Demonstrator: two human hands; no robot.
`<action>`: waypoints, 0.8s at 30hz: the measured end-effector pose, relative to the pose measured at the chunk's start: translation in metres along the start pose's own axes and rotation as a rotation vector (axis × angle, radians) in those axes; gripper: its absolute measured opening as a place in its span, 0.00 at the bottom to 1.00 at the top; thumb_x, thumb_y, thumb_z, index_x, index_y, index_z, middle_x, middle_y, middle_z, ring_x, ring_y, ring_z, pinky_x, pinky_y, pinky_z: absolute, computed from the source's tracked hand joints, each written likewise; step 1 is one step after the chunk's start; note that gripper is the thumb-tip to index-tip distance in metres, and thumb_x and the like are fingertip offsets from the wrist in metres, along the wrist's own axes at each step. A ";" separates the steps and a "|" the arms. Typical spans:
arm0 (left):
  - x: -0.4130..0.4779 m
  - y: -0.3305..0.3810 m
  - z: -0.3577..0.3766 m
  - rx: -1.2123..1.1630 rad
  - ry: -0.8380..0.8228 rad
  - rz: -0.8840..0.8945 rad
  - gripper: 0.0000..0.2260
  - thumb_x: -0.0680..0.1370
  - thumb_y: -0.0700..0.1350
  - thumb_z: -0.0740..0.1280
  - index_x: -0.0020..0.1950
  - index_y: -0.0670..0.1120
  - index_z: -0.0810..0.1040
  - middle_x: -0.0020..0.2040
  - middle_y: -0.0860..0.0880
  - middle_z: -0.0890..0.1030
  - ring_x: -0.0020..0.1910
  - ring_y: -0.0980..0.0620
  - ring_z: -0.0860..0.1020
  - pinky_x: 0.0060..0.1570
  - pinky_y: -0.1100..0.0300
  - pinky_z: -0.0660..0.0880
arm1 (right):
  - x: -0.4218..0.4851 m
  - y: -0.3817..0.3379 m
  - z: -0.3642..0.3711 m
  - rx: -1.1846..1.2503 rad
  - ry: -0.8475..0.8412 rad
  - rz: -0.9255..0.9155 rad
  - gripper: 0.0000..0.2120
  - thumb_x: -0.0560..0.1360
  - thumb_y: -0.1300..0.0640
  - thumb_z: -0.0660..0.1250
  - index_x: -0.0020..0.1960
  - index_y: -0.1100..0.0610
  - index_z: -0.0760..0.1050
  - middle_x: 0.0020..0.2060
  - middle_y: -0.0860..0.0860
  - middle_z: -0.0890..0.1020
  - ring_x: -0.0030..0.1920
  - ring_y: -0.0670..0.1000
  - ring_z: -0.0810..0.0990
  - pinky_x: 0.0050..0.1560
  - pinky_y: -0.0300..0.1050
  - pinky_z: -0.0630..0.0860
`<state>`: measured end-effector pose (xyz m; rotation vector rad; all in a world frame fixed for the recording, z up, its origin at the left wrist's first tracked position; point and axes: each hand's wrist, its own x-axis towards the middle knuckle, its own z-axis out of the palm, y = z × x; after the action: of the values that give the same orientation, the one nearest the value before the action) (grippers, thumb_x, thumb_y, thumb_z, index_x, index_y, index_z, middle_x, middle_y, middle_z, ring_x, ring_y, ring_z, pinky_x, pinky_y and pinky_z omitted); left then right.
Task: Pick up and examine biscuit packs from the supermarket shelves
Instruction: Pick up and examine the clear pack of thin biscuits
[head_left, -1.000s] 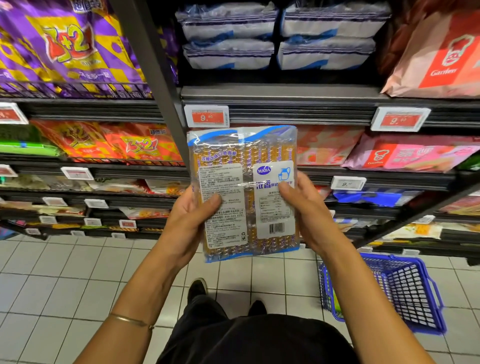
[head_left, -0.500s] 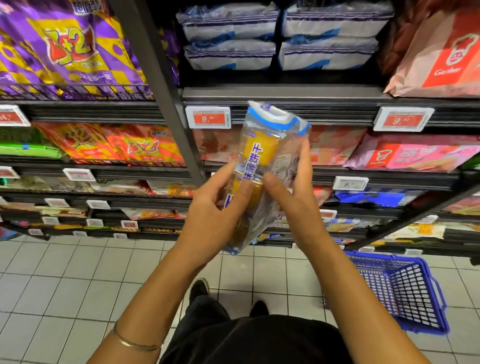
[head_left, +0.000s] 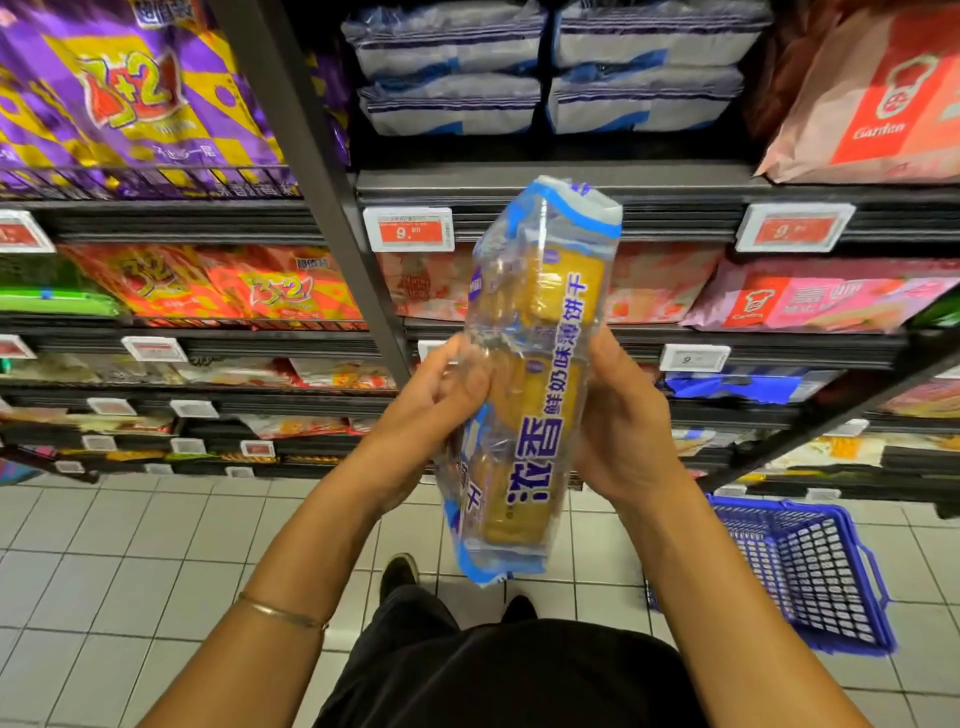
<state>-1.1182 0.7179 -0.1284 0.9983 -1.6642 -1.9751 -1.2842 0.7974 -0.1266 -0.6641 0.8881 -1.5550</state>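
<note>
While fingers (head_left: 448, 364) of left hand (head_left: 431, 421) and right hand (head_left: 623, 431) curl round clear blue-edged plastic biscuit pack (head_left: 535, 374), pack stands edge-on before shelves, top tipped toward 1 o'clock. Risk: slick film slips, pack drops near blue mesh basket (head_left: 810, 571) at 4 o'clock; hard squeeze cracks biscuits.

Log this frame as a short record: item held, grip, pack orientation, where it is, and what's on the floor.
item: clear-wrapped biscuit pack with blue lettering
grip: left hand and right hand hold its opposite sides
orientation: roughly upright, top leaning slightly right, lettered narrow side toward the camera
position: held in front of the shelves, resting on no shelf
floor: blue shopping basket on the tiles, to the person's right
nearby: red price tag on the shelf edge behind the pack
</note>
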 end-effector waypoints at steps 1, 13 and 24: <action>-0.001 -0.003 -0.001 -0.012 0.024 -0.011 0.52 0.61 0.76 0.75 0.79 0.52 0.68 0.67 0.46 0.83 0.66 0.43 0.81 0.67 0.36 0.75 | 0.001 0.000 0.000 -0.054 -0.003 0.026 0.52 0.68 0.34 0.78 0.80 0.61 0.62 0.68 0.64 0.77 0.65 0.63 0.77 0.69 0.66 0.72; 0.003 -0.028 -0.014 -0.076 0.555 0.138 0.38 0.66 0.57 0.84 0.70 0.50 0.71 0.58 0.50 0.86 0.55 0.54 0.86 0.47 0.62 0.83 | 0.010 0.014 -0.018 -0.278 0.025 0.028 0.28 0.77 0.44 0.73 0.73 0.54 0.72 0.65 0.55 0.83 0.65 0.59 0.82 0.64 0.61 0.79; -0.009 -0.018 -0.040 -0.184 0.163 0.038 0.18 0.80 0.55 0.69 0.66 0.47 0.80 0.61 0.41 0.85 0.57 0.41 0.85 0.54 0.46 0.84 | 0.002 -0.001 -0.029 0.004 0.062 0.025 0.13 0.76 0.59 0.63 0.59 0.57 0.78 0.47 0.52 0.89 0.47 0.53 0.89 0.46 0.47 0.84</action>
<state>-1.0804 0.7001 -0.1453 1.0208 -1.3784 -1.9264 -1.3087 0.8003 -0.1415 -0.6030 0.9358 -1.5616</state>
